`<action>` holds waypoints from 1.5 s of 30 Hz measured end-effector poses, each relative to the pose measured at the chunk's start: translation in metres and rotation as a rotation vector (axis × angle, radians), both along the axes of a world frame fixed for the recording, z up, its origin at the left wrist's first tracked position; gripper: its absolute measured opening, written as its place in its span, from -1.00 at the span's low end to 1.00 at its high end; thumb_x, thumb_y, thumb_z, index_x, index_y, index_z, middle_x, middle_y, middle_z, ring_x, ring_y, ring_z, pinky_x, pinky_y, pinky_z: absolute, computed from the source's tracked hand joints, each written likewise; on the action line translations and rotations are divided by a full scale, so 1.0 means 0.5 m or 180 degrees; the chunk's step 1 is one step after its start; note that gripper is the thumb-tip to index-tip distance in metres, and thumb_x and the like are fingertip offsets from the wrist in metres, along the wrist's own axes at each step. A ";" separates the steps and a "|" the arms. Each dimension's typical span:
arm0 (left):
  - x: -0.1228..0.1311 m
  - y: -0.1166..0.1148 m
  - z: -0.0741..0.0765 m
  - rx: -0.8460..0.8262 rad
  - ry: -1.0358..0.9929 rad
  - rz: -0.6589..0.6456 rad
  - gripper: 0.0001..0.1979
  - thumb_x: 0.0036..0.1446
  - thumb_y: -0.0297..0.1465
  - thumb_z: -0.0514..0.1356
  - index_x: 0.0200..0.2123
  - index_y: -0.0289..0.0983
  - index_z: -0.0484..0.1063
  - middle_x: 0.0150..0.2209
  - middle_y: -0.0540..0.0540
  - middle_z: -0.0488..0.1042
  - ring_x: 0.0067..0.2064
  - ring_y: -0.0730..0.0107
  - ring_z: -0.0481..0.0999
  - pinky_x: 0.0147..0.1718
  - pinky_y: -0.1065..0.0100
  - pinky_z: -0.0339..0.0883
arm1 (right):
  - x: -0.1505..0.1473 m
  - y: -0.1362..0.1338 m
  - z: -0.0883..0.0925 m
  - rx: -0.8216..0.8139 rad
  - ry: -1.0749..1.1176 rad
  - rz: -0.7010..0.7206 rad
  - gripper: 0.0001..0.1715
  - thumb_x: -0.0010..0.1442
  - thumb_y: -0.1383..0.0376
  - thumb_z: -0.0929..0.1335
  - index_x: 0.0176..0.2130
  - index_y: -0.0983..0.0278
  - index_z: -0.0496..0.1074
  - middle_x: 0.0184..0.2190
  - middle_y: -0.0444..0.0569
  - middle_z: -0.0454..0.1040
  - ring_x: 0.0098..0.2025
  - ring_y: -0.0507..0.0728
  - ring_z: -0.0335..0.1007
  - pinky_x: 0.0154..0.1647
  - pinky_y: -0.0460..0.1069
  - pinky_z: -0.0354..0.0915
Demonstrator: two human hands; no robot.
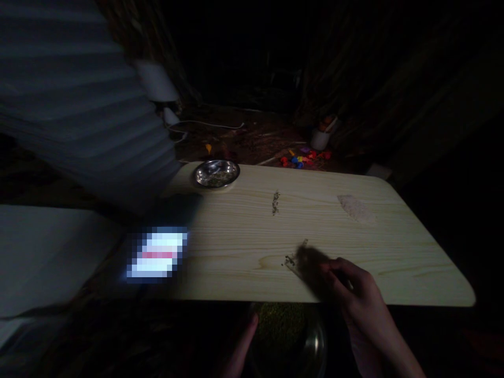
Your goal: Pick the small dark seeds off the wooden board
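Note:
My right hand (358, 294) is over the table's near edge, its thumb and fingertips pressed together. Whatever sits in that pinch is too dark to make out, and the hand's shadow falls on the wood beside it. A few dark seeds (289, 260) lie just left of the fingertips. Below the table edge stands a shiny metal bowl (318, 344) full of small green grains (281, 323). My left hand (242, 344) is at this bowl's left rim; its thumb shows and the other fingers are hidden.
On the light wooden table (236, 231) are a short row of dark seeds (275, 203), a pale grain heap (356, 208) and a shallow metal dish (217, 174). A blurred, glowing screen (157, 254) is at left. Colourful small pieces (301, 159) and a white cup (321, 138) lie beyond.

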State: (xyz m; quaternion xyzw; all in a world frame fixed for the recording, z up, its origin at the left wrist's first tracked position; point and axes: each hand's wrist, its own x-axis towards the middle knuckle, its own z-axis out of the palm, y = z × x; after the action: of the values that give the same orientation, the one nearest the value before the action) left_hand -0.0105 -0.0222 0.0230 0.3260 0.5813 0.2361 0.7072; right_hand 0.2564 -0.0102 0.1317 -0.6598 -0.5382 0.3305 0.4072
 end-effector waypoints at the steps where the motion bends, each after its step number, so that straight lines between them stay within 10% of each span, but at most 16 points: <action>1: -0.001 0.000 -0.002 0.0040 0.0027 -0.0004 -0.31 0.26 -0.18 0.06 0.31 -0.51 0.03 0.37 -0.16 -0.10 0.40 0.27 -0.17 0.38 0.24 -0.45 | -0.005 -0.002 -0.001 -0.0025 -0.0030 0.0035 -0.74 0.27 0.14 0.33 -0.20 0.26 0.51 -0.27 -0.01 0.56 -0.20 0.16 0.47 -0.21 -0.01 0.31; 25: -0.013 -0.010 -0.056 0.0262 -0.0158 0.0175 -0.34 0.19 -0.13 0.15 0.26 -0.35 0.24 0.32 -0.08 0.06 0.36 0.24 0.02 0.32 0.29 -0.07 | 0.025 -0.009 -0.007 -0.0055 -0.0271 -0.0259 -0.65 0.25 0.07 0.33 -0.19 0.27 0.54 -0.26 0.05 0.59 -0.23 0.20 0.50 -0.23 0.03 0.36; 32: -0.009 -0.007 -0.047 0.0499 0.0137 0.0085 -0.33 0.17 -0.09 0.17 0.26 -0.32 0.24 0.36 -0.05 -0.07 0.39 0.32 -0.12 0.35 0.38 -0.43 | 0.028 -0.005 -0.014 0.0024 -0.0235 -0.0337 -0.67 0.25 0.08 0.34 -0.20 0.26 0.55 -0.20 0.07 0.60 -0.16 0.24 0.52 -0.18 0.05 0.38; 41: -0.006 -0.008 -0.041 0.0173 -0.0208 0.0233 -0.35 0.18 -0.11 0.14 0.25 -0.32 0.24 0.32 -0.06 0.06 0.35 0.26 0.03 0.32 0.27 -0.09 | 0.020 -0.007 -0.011 -0.0052 -0.0121 -0.0225 -0.66 0.26 0.07 0.33 -0.22 0.27 0.52 -0.25 0.05 0.58 -0.20 0.21 0.50 -0.19 0.04 0.36; 45: -0.010 0.004 -0.013 0.0273 -0.0013 0.0286 -0.35 -0.03 -0.06 0.32 0.09 -0.27 0.43 0.26 -0.07 0.19 0.36 0.17 0.01 0.35 0.22 -0.26 | 0.023 -0.010 -0.007 -0.0027 -0.0112 -0.0293 -0.67 0.25 0.07 0.33 -0.21 0.27 0.53 -0.24 0.05 0.59 -0.19 0.23 0.50 -0.17 0.05 0.36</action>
State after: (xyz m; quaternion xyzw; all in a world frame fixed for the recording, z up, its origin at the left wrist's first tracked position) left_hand -0.0156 -0.0201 0.0165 0.3292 0.5832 0.2929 0.6825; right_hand 0.2679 -0.0150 0.1281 -0.6913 -0.5129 0.3021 0.4096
